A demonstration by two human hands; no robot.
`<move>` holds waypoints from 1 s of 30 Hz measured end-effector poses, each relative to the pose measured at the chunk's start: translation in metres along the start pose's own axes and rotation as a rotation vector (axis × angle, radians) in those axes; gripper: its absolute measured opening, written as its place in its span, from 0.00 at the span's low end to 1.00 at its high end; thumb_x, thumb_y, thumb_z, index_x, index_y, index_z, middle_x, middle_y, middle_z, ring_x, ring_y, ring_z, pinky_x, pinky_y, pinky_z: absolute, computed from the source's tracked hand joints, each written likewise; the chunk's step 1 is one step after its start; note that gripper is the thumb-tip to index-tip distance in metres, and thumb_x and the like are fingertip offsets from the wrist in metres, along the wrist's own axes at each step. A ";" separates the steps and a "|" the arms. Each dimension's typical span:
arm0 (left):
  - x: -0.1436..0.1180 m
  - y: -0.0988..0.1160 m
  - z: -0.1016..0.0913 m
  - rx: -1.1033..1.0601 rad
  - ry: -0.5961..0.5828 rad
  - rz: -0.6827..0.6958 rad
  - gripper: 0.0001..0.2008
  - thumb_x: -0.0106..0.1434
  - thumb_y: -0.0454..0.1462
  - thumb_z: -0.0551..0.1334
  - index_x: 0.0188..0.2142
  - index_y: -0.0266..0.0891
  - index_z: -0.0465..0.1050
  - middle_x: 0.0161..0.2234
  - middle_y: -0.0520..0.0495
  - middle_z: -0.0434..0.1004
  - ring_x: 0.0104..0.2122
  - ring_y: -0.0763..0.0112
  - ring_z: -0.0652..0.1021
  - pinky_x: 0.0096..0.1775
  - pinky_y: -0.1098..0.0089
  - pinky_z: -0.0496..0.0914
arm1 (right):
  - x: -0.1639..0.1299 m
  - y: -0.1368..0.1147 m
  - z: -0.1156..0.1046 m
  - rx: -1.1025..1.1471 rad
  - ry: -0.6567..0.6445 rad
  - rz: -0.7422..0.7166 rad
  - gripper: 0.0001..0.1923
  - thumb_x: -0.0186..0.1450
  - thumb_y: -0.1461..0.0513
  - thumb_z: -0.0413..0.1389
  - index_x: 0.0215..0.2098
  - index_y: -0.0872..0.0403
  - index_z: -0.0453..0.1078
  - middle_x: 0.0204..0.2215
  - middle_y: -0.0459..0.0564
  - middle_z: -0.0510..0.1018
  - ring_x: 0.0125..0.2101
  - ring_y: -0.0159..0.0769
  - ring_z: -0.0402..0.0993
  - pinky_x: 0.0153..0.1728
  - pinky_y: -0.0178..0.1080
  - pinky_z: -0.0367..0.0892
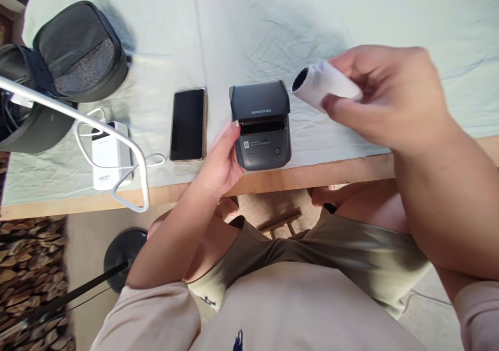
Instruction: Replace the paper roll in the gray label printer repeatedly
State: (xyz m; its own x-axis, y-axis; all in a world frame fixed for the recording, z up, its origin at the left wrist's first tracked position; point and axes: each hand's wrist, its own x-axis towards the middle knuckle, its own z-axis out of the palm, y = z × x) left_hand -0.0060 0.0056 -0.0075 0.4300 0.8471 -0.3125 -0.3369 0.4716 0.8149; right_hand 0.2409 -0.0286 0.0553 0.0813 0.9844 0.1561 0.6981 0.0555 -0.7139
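Observation:
A dark grey label printer [262, 156] stands near the table's front edge, with a dark slot across its front. My left hand [223, 165] grips its left side, the thumb by the end of the slot. To the right of the printer and apart from it, my right hand [384, 93] pinches a white paper roll [320, 85] between thumb and fingers. The roll is tilted, and its dark hollow end faces left. Some of the right fingers are hidden behind the roll and the hand.
A smartphone [188, 125] lies left of the printer. Further left are a white power bank [110, 158] with a looped white cable, an unzipped black case [80, 49] and a white metal arm [113, 131] crossing above them. The wooden table edge [331, 176] runs in front of my lap.

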 end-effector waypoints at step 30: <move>-0.007 -0.003 0.005 0.132 -0.114 0.038 0.27 0.65 0.51 0.77 0.57 0.43 0.78 0.59 0.43 0.86 0.70 0.45 0.77 0.61 0.57 0.83 | -0.016 -0.025 0.034 -0.526 -0.041 -0.182 0.12 0.71 0.60 0.53 0.46 0.49 0.79 0.42 0.53 0.86 0.52 0.56 0.81 0.56 0.55 0.69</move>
State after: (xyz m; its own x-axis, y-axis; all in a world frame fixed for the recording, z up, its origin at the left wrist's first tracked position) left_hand -0.0038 -0.0029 -0.0058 0.5137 0.8268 -0.2292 -0.2452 0.3974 0.8843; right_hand 0.1980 -0.0403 0.0471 -0.0946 0.9730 0.2107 0.9601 0.1451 -0.2389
